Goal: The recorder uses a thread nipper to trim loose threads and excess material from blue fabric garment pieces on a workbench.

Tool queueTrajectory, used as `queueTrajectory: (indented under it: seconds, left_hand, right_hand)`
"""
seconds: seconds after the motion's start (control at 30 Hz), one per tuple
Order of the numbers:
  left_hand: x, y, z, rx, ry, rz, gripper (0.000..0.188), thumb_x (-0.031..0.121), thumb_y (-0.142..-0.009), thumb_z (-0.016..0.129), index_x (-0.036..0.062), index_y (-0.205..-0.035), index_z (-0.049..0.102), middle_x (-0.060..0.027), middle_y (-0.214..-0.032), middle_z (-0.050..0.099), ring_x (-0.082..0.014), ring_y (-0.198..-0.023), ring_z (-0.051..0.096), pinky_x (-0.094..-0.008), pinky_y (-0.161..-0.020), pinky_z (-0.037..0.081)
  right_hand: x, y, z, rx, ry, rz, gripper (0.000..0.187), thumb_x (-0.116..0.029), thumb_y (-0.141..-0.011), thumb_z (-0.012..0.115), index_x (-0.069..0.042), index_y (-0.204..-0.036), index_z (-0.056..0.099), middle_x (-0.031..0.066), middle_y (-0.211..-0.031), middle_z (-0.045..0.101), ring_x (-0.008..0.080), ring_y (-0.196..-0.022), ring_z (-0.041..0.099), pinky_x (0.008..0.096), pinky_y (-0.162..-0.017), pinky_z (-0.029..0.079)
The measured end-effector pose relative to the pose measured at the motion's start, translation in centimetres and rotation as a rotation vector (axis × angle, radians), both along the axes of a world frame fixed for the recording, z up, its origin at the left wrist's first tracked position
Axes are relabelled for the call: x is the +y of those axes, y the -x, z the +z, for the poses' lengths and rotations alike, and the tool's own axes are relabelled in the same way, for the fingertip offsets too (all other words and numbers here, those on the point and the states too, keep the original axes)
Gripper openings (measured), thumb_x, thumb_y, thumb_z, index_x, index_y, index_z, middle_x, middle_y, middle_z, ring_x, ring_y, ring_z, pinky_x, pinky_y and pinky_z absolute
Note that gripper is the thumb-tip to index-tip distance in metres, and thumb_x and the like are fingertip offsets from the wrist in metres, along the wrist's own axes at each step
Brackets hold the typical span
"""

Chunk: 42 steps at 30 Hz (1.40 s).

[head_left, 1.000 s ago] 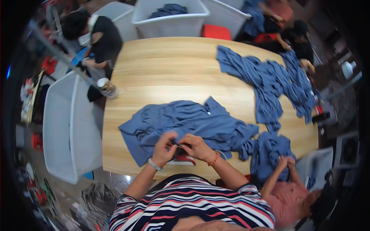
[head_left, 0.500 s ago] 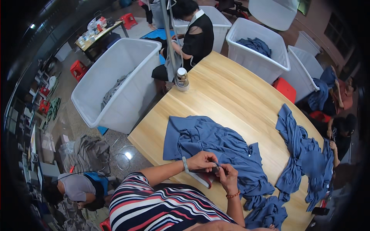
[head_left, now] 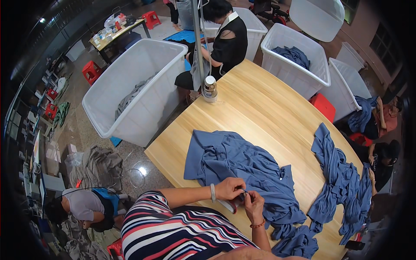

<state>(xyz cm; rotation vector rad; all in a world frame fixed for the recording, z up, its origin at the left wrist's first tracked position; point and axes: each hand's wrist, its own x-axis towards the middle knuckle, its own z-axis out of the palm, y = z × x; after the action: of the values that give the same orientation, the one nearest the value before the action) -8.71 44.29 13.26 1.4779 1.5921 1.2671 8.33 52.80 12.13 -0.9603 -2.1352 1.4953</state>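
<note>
At the near edge of the wooden table, my left hand (head_left: 230, 189) and my right hand (head_left: 254, 207) are close together, fingertips pinched. Between them is something small and dark, too small to name; it may be a bit of the garment. Just beyond them lies a crumpled blue garment (head_left: 242, 158), its wide flat end toward the left. A red and white piece (head_left: 234, 205) shows partly under my hands, mostly hidden. More blue cloth (head_left: 297, 242) is bunched to the right of my right forearm.
The wooden table (head_left: 264, 112) bears a capped jar (head_left: 210, 89) at its far left corner. More blue garments (head_left: 338, 182) lie at the right, beside another person. White bins (head_left: 138, 89) with cloth stand around the table. A seated person in black (head_left: 229, 47) works beyond it.
The whole view has shifted slightly. Both hands stay close together and pinched, with the fingers in a slightly different position; the garment lies as before.
</note>
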Motion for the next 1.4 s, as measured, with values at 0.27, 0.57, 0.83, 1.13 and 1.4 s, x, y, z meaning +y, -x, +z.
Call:
queueTrajectory:
  seconds: [0.27, 0.57, 0.83, 1.13, 1.4]
  left_hand:
    - [-1.0, -3.5, -0.6, 0.094, -0.082, 0.300, 0.013, 0.003, -0.080, 0.060, 0.0023, -0.093, 0.059, -0.0128, -0.082, 0.059, -0.0315, -0.071, 0.060, -0.0368, -0.060, 0.049]
    - [-0.9, -0.1, -2.9, 0.154, 0.177, 0.179, 0.012, 0.008, -0.083, 0.056, 0.0029, -0.092, 0.061, -0.0156, -0.087, 0.063, -0.0364, -0.080, 0.061, -0.0434, -0.071, 0.049]
    - [0.0, -0.2, -1.5, 0.154, 0.176, 0.133, 0.012, 0.007, -0.083, 0.053, -0.0004, -0.090, 0.059, -0.0184, -0.088, 0.061, -0.0389, -0.084, 0.059, -0.0442, -0.073, 0.048]
    - [-0.2, 0.2, 0.0, 0.081, 0.232, -0.024, 0.015, 0.004, -0.077, 0.054, -0.0007, -0.091, 0.056, -0.0208, -0.086, 0.059, -0.0386, -0.082, 0.058, -0.0444, -0.072, 0.047]
    - [-0.3, -1.3, -2.4, 0.286, 0.058, 0.010, 0.014, 0.000, -0.070, 0.057, 0.0034, -0.083, 0.053, -0.0142, -0.079, 0.055, -0.0359, -0.076, 0.057, -0.0437, -0.063, 0.045]
  right_hand:
    - [0.0, 1.0, 2.5, -0.003, -0.481, -0.078, 0.007, -0.006, -0.081, 0.066, -0.001, -0.085, 0.063, 0.0092, -0.069, 0.061, 0.0201, -0.055, 0.059, 0.0304, -0.054, 0.047]
    - [2.1, 0.4, 3.5, -0.114, -0.233, -0.012, 0.018, -0.012, -0.073, 0.077, -0.001, -0.075, 0.064, 0.0112, -0.065, 0.062, 0.0216, -0.059, 0.062, 0.0314, -0.055, 0.048]
    - [1.2, 2.9, 2.1, 0.026, -0.201, 0.078, 0.030, 0.000, -0.077, 0.067, -0.003, -0.107, 0.061, 0.0151, -0.091, 0.064, 0.0326, -0.080, 0.063, 0.0361, -0.068, 0.051]
    - [2.0, 2.2, 2.1, -0.037, -0.134, 0.218, 0.013, -0.001, -0.076, 0.068, 0.000, -0.089, 0.067, 0.0158, -0.082, 0.063, 0.0278, -0.071, 0.064, 0.0327, -0.064, 0.050]
    - [0.2, 1.4, 3.6, -0.003, -0.207, 0.185, 0.010, 0.001, -0.073, 0.067, 0.000, -0.082, 0.065, 0.0137, -0.077, 0.062, 0.0285, -0.067, 0.063, 0.0330, -0.061, 0.049]
